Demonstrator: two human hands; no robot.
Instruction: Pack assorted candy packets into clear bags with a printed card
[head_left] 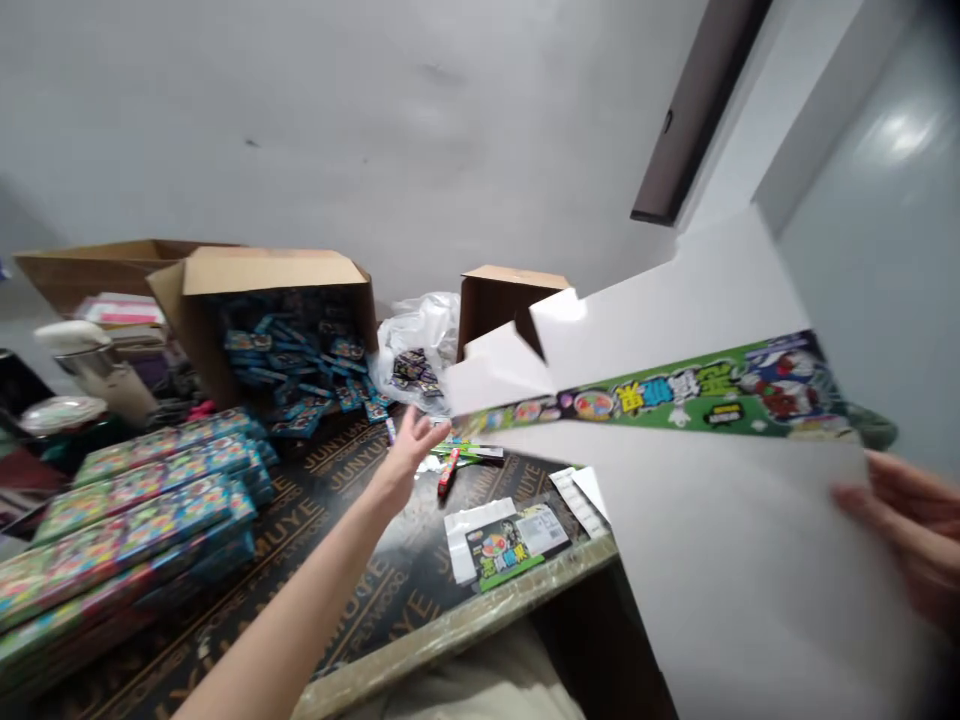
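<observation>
A partly folded printed carton (675,395) fills the right of the head view, its panels white and its narrow strip green with colourful lettering. My right hand (911,525), somewhat blurred, pinches the carton's right end. My left hand (409,460) reaches over the table by the carton's left tip, fingers stretched and apart. Whether its fingertips touch the carton I cannot tell. Below them lies a small red item (448,472), possibly a box cutter. Another flat printed carton piece (506,545) rests near the table's front edge.
Stacked colourful boxes (150,490) cover the left of the dark plywood table (397,590). Behind them, a tipped cardboard box (277,270) spills blue packets (300,360). A clear plastic bag (427,330) with dark packets and another cardboard box (517,275) stand against the wall.
</observation>
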